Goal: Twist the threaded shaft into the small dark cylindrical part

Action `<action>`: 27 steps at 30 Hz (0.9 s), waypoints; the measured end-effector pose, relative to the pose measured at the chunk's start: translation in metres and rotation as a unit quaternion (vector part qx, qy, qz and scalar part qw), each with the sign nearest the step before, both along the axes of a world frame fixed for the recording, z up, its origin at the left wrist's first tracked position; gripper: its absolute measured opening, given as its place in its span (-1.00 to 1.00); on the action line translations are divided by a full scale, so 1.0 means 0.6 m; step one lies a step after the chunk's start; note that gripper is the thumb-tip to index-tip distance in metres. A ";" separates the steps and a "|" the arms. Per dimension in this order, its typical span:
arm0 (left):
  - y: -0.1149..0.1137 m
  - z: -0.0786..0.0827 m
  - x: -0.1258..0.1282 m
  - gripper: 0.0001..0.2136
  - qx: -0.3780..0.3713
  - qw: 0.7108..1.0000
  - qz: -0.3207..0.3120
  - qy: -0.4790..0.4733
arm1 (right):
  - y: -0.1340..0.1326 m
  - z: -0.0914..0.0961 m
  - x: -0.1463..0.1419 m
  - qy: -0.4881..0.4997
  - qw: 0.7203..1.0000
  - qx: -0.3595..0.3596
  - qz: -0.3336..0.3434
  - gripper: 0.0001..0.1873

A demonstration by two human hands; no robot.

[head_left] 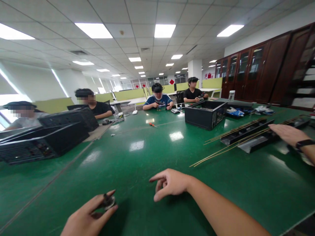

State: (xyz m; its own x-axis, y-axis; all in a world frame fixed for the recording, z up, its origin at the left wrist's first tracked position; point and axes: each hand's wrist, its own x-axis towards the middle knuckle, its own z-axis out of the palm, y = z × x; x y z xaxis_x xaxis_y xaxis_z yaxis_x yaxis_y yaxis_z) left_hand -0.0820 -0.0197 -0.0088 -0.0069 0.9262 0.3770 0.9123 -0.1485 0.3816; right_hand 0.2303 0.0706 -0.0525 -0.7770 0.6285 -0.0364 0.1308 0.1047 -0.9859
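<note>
Low in the picture, my left hand (90,213) pinches a small dark part with a pale round end (108,201) between thumb and fingertips. Its exact kind does not show clearly. To the right of it, my right hand (169,185) hovers over the green table (137,164). Its index finger points left, the thumb is apart from the partly curled other fingers, and nothing is in it. A gap separates my two hands.
A co-worker's hand (287,133) rests at right by dark metal channels (256,141) and thin brass-coloured rods (209,158). Black computer cases stand at left (71,137) and back right (205,116). An orange screwdriver (152,124) lies mid-table. Several people sit around.
</note>
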 end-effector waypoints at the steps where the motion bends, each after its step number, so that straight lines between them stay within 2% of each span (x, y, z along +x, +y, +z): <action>1: 0.016 0.001 0.022 -0.66 -0.017 0.999 -0.035 -0.003 | 0.002 0.001 0.001 0.016 0.999 0.016 -0.035 0.06; 2: 0.031 0.003 0.046 -0.63 -0.019 0.998 -0.063 -0.001 | 0.004 0.002 0.003 0.028 0.997 0.035 -0.068 0.06; 5: 0.062 0.001 0.116 -0.75 -0.026 0.992 -0.125 0.011 | 0.004 0.009 0.010 0.027 0.978 0.133 -0.160 -0.06; 8: 0.067 -0.014 0.149 -0.79 -0.028 0.988 -0.149 -0.005 | -0.002 0.012 0.015 -0.026 0.947 0.247 -0.203 -0.15; 11: 0.056 -0.030 0.149 -0.79 -0.037 0.984 -0.170 -0.029 | -0.010 0.009 0.012 -0.067 0.929 0.311 -0.191 -0.18; 15: 0.044 -0.037 0.142 -0.78 -0.057 0.977 -0.202 -0.047 | -0.020 0.002 -0.001 -0.083 0.916 0.362 -0.153 -0.40; 19: 0.042 -0.040 0.145 -0.75 -0.060 0.976 -0.204 -0.054 | -0.028 0.001 -0.010 -0.098 0.908 0.384 -0.133 -0.58; 27: 0.036 -0.045 0.150 -0.74 -0.063 0.974 -0.198 -0.090 | -0.035 -0.003 -0.012 -0.072 0.905 0.402 -0.117 -0.71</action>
State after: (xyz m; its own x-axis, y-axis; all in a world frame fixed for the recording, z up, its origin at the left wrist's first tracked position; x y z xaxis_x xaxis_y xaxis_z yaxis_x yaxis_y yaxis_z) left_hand 0.0082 0.0021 -0.0358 0.3051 0.9084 0.2858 0.7093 -0.4171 0.5683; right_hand 0.2233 0.0494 -0.0545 -0.6422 0.6440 0.4157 0.3637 0.7334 -0.5743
